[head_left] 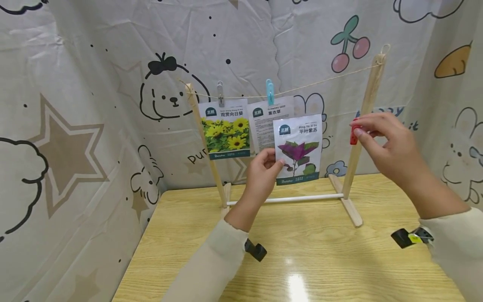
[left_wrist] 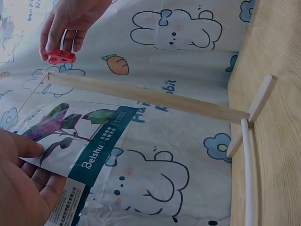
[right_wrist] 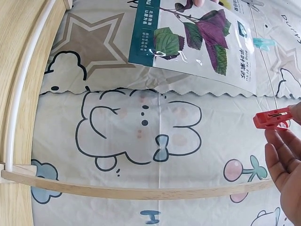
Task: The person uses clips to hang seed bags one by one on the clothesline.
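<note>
My left hand pinches the lower left edge of a seed packet with a purple-leaved plant on it, held upright in front of the string. In my right hand a red clothespin is pinched between thumb and fingers, to the right of the packet and near the right post. On the string hang two more packets: a yellow-flower packet under a grey clothespin, and a text-covered packet under a blue clothespin. The held packet overlaps the text-covered one in the head view.
The string runs between a left wooden post and a taller-looking right wooden post. A white rod joins their feet on the wooden table. Cartoon-printed cloth hangs behind and at the sides.
</note>
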`<state>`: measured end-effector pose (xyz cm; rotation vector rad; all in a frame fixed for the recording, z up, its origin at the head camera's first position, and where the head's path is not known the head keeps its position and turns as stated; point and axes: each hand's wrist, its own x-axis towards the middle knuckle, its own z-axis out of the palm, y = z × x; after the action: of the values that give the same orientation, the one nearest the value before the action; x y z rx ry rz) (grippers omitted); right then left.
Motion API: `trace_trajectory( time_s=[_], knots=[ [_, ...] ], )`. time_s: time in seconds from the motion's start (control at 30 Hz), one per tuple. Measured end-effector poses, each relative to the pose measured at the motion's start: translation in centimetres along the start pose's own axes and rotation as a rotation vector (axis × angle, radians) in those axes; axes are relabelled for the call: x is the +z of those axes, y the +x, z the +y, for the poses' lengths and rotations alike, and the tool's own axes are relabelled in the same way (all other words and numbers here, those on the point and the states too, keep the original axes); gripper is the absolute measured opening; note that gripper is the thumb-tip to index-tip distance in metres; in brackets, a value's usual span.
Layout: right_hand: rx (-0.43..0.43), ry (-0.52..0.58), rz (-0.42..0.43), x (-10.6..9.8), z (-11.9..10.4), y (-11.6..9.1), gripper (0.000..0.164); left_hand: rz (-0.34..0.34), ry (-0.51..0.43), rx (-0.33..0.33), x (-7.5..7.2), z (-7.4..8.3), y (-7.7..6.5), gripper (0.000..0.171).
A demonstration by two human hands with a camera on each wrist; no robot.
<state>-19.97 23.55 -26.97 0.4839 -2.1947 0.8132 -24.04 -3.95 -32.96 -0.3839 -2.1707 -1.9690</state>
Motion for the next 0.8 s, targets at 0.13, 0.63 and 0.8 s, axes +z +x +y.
trace_trajectory(
  time_s=[0.13,0.63,0.8],
  knots=[
    [-0.012,0.01,0.003,0.0,0.0,0.3,0.023,-0.006,-0.004,0.013,0.1,0.2,0.2,0.02],
    [-0.038,-0.022,-0.021,-0.8,-1.1,1.6,0.022,0.004,-0.114,0.026,0.8,0.4,1.4,0.021],
    [-0.047,-0.039,-0.021,-0.9,-1.1,1.9,0.023,-0.012,-0.118,0.013,1.3,0.2,1.6,0.021]
  ],
)
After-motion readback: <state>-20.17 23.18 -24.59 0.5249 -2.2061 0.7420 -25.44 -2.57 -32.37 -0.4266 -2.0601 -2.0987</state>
